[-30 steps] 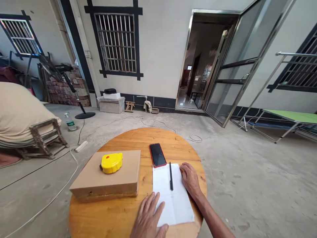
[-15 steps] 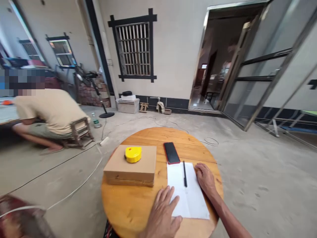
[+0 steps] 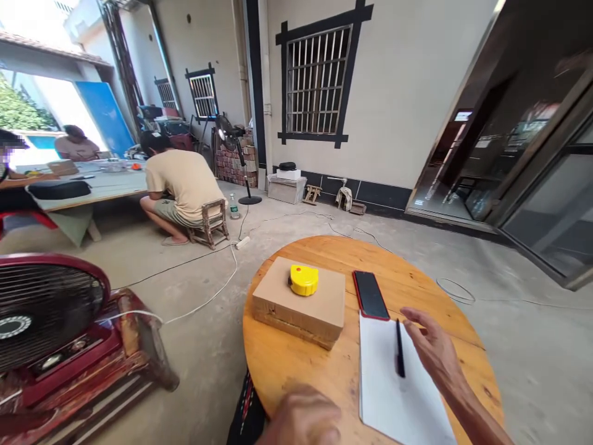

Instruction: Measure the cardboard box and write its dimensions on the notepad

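My right hand (image 3: 432,347) hovers over the right side of the white paper (image 3: 393,405), its fingers apart and nothing held. Just left of its fingertips lies a black pen (image 3: 399,352) on the sheet. My left hand (image 3: 308,414) is low at the table's near edge, left of the paper; motion smears its fingers. A black phone with a red edge (image 3: 370,295) touches the top of the paper. To the left, a brown cardboard box (image 3: 273,287) carries a yellow tape measure (image 3: 304,281).
Everything rests on a round wooden table (image 3: 266,364). At left stands a dark red fan (image 3: 50,315) on a wooden stool. A person in a beige shirt (image 3: 188,179) sits on a small chair, with others around a long table (image 3: 106,188). Cables (image 3: 208,296) cross the floor.
The view has turned left, so the table sits farther right. My left hand has come off the paper towards the near edge. My right hand has lifted and opened beside the pen.
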The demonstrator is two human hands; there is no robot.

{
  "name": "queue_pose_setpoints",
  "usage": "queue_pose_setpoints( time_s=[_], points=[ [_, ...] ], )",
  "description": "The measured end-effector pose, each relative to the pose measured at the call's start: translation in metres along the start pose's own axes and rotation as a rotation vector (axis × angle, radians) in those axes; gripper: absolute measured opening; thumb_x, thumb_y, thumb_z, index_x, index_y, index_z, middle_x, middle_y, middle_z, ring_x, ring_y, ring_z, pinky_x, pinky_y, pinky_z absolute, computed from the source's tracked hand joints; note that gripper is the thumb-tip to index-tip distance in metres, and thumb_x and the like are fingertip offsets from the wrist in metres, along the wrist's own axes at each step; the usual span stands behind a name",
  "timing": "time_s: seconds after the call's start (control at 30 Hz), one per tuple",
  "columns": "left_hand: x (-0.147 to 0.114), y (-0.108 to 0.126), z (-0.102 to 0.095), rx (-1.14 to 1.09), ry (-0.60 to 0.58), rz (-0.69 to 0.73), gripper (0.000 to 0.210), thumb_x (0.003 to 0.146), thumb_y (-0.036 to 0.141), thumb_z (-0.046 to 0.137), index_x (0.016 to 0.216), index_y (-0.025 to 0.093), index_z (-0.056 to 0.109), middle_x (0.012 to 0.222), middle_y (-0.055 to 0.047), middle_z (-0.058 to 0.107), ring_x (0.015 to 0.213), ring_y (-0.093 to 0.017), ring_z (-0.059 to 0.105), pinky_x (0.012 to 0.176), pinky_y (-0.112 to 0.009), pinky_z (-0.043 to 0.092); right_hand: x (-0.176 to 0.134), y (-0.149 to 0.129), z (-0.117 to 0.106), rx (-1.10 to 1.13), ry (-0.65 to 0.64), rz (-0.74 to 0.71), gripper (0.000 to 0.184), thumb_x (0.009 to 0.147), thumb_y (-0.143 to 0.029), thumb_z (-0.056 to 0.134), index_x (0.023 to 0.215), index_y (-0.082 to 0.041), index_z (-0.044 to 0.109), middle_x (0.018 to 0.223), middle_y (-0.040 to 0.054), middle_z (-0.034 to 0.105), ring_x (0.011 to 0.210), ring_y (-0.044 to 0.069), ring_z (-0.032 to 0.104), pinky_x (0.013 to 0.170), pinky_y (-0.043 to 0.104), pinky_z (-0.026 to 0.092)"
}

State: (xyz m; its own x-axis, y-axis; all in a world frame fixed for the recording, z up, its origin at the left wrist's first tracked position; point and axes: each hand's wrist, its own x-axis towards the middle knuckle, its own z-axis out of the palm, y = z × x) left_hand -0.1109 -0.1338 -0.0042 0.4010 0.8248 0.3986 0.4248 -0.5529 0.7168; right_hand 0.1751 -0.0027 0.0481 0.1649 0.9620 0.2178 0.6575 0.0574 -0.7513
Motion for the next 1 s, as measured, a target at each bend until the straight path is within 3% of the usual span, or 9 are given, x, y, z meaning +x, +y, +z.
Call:
queue_pose_setpoints(
  time_s=[0.17, 0.27, 0.33, 0.4, 0.53, 0.67, 0.73, 0.9, 1.0],
  points=[
    [0.004, -0.014, -0.105, -0.052, 0.778, -0.527, 0.033, 0.087, 0.048, 0.055, 0.103, 0.023, 0.068, 0.11, -0.007, 0.067, 0.106, -0.023, 0.06, 0.095, -0.032, 0.046, 0.009, -0.096, 0.055, 0.011, -0.222, -0.375, 0.05, 0.08, -0.048, 0.052, 0.118, -0.018, 0.061, 0.134, 0.0138, 0.056, 0.123, 0.03, 0.053, 0.098, 0.045, 0.045],
    [0.031, -0.042, -0.131, -0.181, 0.874, -0.588, 0.053, 0.081, 0.053, 0.06, 0.125, 0.023, 0.058, 0.133, -0.009, 0.056, 0.117, -0.026, 0.056, 0.102, -0.038, 0.044, 0.016, -0.145, 0.088, -0.14, -0.342, -0.472, 0.076, 0.077, -0.049, 0.061, 0.142, -0.014, 0.043, 0.145, 0.0166, 0.046, 0.133, 0.032, 0.042, 0.109, 0.05, 0.033],
    [0.05, -0.06, -0.13, -0.278, 0.827, -0.593, 0.062, 0.08, 0.054, 0.061, 0.131, 0.02, 0.054, 0.135, -0.013, 0.056, 0.115, -0.026, 0.059, 0.098, -0.038, 0.048, 0.018, -0.168, 0.104, -0.231, -0.394, -0.489, 0.085, 0.073, -0.05, 0.067, 0.144, -0.012, 0.04, 0.142, 0.0197, 0.049, 0.13, 0.036, 0.044, 0.107, 0.053, 0.031],
    [0.064, -0.07, -0.123, -0.369, 0.762, -0.583, 0.064, 0.08, 0.055, 0.062, 0.13, 0.017, 0.055, 0.127, -0.014, 0.062, 0.109, -0.027, 0.064, 0.093, -0.038, 0.052, 0.018, -0.179, 0.112, -0.232, -0.39, -0.481, 0.078, 0.07, -0.047, 0.07, 0.136, -0.011, 0.05, 0.133, 0.0197, 0.057, 0.124, 0.037, 0.049, 0.104, 0.052, 0.033],
    [0.07, -0.07, -0.112, -0.483, 0.703, -0.553, 0.061, 0.083, 0.055, 0.059, 0.13, 0.017, 0.055, 0.12, -0.012, 0.067, 0.11, -0.028, 0.064, 0.097, -0.039, 0.051, 0.012, -0.168, 0.096, 0.228, -0.32, -0.212, 0.059, 0.071, -0.051, 0.07, 0.119, -0.018, 0.061, 0.111, 0.0104, 0.066, 0.099, 0.029, 0.06, 0.085, 0.041, 0.046],
    [0.045, -0.06, -0.103, -0.51, 0.736, -0.558, 0.066, 0.083, 0.054, 0.059, 0.138, 0.021, 0.046, 0.131, -0.009, 0.061, 0.123, -0.026, 0.056, 0.106, -0.038, 0.044, -0.004, -0.139, 0.058, 0.843, -0.117, 0.06, 0.052, 0.073, -0.056, 0.068, 0.113, -0.023, 0.064, 0.105, 0.0053, 0.067, 0.093, 0.024, 0.06, 0.079, 0.035, 0.048],
    [0.022, -0.058, -0.091, -0.496, 0.77, -0.596, 0.067, 0.082, 0.056, 0.059, 0.139, 0.024, 0.045, 0.135, -0.007, 0.058, 0.126, -0.026, 0.053, 0.106, -0.036, 0.044, -0.02, -0.126, 0.044, 1.044, -0.108, 0.191, 0.046, 0.074, -0.054, 0.068, 0.108, -0.024, 0.067, 0.107, 0.005, 0.067, 0.095, 0.025, 0.061, 0.08, 0.037, 0.05],
    [-0.035, -0.063, -0.052, -0.409, 0.783, -0.683, 0.074, 0.076, 0.057, 0.067, 0.137, 0.022, 0.046, 0.138, -0.008, 0.055, 0.129, -0.027, 0.05, 0.105, -0.033, 0.046, -0.062, -0.106, 0.035, 1.236, -0.103, 0.406, 0.04, 0.07, -0.051, 0.073, 0.103, -0.026, 0.072, 0.11, 0.005, 0.07, 0.097, 0.025, 0.064, 0.082, 0.038, 0.054],
    [-0.04, -0.065, -0.042, -0.322, 0.769, -0.709, 0.067, 0.073, 0.058, 0.07, 0.126, 0.021, 0.055, 0.129, -0.008, 0.062, 0.124, -0.028, 0.055, 0.101, -0.033, 0.049, -0.071, -0.1, 0.04, 1.261, -0.093, 0.403, 0.036, 0.072, -0.048, 0.073, 0.101, -0.027, 0.074, 0.11, 0.004, 0.071, 0.099, 0.024, 0.064, 0.086, 0.036, 0.054]
  ],
)
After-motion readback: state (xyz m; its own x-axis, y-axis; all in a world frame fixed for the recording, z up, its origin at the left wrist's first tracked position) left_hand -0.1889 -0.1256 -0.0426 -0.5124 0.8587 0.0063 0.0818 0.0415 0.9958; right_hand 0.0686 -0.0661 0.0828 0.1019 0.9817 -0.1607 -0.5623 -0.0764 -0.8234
